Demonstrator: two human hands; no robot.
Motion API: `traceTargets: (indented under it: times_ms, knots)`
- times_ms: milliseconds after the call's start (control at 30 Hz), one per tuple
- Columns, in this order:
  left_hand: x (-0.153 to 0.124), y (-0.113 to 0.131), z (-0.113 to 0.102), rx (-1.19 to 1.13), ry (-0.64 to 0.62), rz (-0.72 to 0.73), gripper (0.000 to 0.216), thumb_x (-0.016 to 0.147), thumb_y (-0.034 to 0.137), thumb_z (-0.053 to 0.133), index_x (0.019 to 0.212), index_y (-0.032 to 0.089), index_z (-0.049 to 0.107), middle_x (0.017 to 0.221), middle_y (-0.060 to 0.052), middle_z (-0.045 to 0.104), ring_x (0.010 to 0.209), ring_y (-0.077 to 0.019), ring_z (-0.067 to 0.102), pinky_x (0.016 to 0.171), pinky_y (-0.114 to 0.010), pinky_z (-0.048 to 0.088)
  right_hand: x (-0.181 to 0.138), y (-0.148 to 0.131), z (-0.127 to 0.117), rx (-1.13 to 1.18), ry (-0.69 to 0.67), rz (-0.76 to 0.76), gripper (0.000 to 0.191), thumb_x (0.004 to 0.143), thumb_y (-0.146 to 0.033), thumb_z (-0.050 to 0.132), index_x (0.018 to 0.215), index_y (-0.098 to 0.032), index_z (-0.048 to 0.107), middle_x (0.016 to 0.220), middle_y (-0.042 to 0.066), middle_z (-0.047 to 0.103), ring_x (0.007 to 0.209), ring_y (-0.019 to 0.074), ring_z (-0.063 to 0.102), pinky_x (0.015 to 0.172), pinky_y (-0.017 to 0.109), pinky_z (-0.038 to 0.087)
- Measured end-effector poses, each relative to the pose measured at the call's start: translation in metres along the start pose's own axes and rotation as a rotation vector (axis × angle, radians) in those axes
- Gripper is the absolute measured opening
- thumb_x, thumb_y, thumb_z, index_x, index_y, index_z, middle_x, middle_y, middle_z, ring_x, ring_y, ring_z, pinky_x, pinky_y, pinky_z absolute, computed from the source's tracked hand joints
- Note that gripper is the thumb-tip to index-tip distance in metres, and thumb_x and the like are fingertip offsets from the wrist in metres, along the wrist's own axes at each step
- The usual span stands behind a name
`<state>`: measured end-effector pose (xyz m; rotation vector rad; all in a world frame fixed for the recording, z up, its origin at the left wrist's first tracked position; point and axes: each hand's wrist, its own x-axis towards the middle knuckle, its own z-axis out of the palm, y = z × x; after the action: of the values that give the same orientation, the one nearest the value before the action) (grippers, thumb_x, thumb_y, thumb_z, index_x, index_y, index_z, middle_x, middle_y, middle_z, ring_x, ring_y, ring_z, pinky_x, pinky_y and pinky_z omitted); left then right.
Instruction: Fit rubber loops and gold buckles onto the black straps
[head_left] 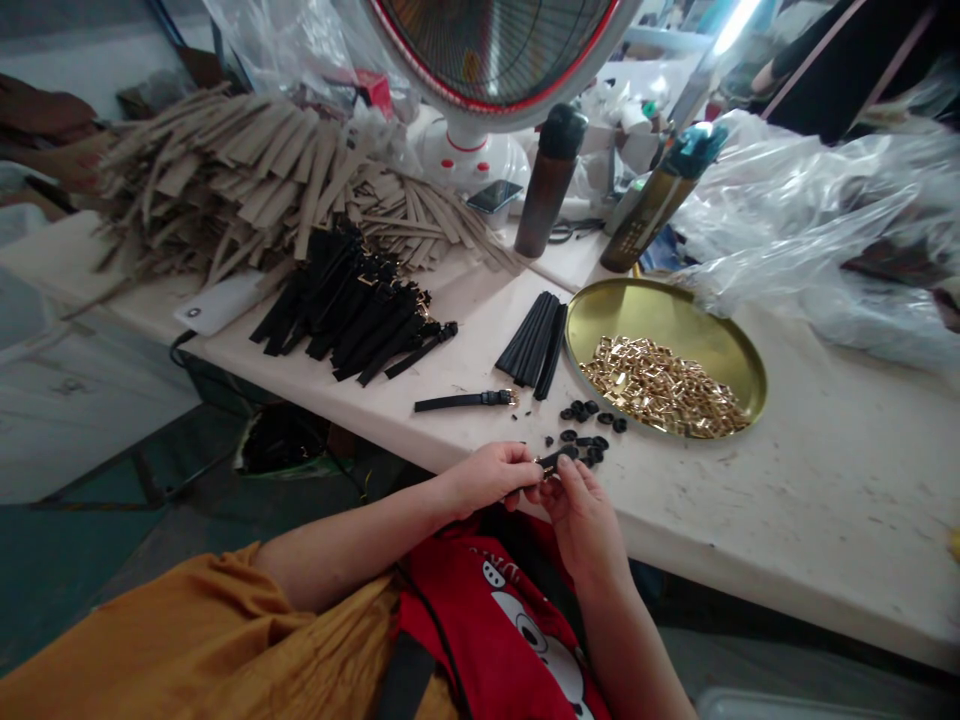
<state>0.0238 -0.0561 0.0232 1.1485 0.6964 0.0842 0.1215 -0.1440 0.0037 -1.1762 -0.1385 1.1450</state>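
Note:
Close to the table's front edge, my left hand (495,474) and my right hand (583,510) are closed on a short black strap (553,461) with a gold buckle. The fingers of both hands pinch it, and part of it is hidden behind them. Just beyond my fingertips lie several small black loops (589,440). One finished-looking black buckle strap (461,401) rests alone to the left. Plain black strips (534,340) lie side by side behind the loops. To their right, a gold round tray (675,300) holds a heap of gold buckles (660,385).
A pile of black buckled straps (360,310) lies at left, before a large heap of beige strips (225,180). A fan (480,150), a phone (495,195), two bottles (551,180) and plastic bags (810,230) stand behind. Another person's arm (45,130) shows at far left.

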Motion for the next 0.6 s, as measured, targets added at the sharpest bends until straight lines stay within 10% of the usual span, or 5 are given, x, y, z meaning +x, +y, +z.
traceTargets:
  times_ms: [600]
  knots:
    - [-0.0007,-0.0099,0.0011,-0.149,-0.018,-0.039,0.028,0.072,0.038,0.059,0.078,0.013,0.047,0.061,0.003,0.058,0.042,-0.0035,0.045,0.044,-0.018,0.032,-0.0041,0.0000,0.0040,-0.010,-0.088,0.065,0.019,0.067,-0.028,0.068,0.077,-0.020,0.054,0.058,-0.006,0.055,0.048,0.0073,0.048,0.049,0.020,0.042]
